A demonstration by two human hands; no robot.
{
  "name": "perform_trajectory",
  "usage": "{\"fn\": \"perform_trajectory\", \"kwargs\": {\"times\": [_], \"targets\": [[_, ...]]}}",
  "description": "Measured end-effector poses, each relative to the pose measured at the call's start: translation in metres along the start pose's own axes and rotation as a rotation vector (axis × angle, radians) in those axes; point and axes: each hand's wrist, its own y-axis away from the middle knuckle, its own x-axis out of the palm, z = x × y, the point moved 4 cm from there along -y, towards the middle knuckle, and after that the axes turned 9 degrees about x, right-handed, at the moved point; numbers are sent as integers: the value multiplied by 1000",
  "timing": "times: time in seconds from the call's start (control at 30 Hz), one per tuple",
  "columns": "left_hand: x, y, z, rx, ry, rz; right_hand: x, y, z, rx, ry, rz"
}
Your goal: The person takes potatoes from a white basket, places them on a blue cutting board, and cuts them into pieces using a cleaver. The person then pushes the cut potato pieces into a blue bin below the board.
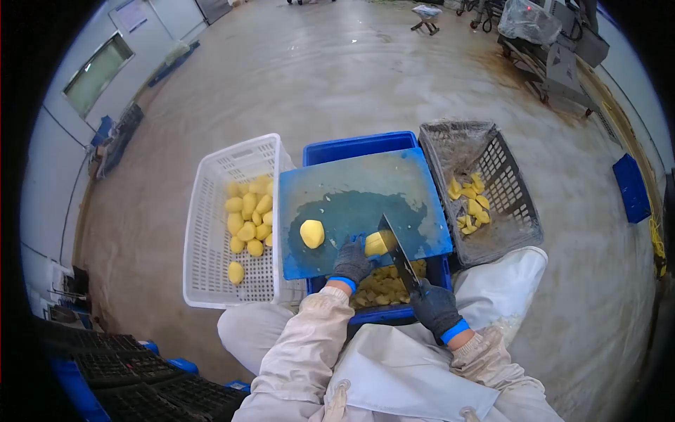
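My left hand (352, 261), in a dark glove, is on the blue cutting board (351, 179), its fingertips at the left side of a peeled potato (376, 244) with cut lines in it. My gloved right hand (432, 307) is closed round the handle of a broad knife (399, 254), whose blade stands at the potato's right side. Another peeled potato (312, 233) lies whole on the board's left part. Below the board's near edge, cut pieces (383, 287) fill part of a blue bin (383, 314).
At the left stands a white basket (204, 232) with several peeled potatoes (249, 211). A grey crate (485, 246) with yellow pieces (472, 204) stands at the right. Dark crates (133, 373) are at the lower left, a wheeled machine (562, 67) at the upper right.
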Motion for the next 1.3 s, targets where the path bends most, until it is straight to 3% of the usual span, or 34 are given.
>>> {"fn": "perform_trajectory", "kwargs": {"times": [0.03,0.17,0.23,0.33,0.53,0.77,0.93,1.03,1.07,1.13,1.17,1.23,1.3], "targets": [[0,3,4,64,32,-75,1,0,1,10,22,9],[9,7,16,61,44,-67,16,-5,0,33,114,52],[8,7,13,43,64,-113,45,-14,-7,-123,215,138],[8,8,16,31,124,-184,37,-27,-2,41,80,35],[12,11,21,90,92,-211,9,7,20,-70,59,25],[7,11,16,72,141,-213,39,0,13,-120,139,101],[5,8,15,56,112,-129,48,-22,25,99,100,212],[-4,-4,12,29,-55,50,19,-14,9,26,-21,96],[-1,-7,9,27,-49,53,10,-11,-5,29,-16,100],[10,-23,-6,190,-182,-148,-15,-8,-40,138,-458,14],[31,-32,-4,146,-112,46,-15,-12,-56,137,-458,10],[43,-18,-28,218,-212,25,-14,-20,-82,81,-454,-217],[54,9,-48,359,-319,-60,-15,-22,-84,77,-538,-208]]}}
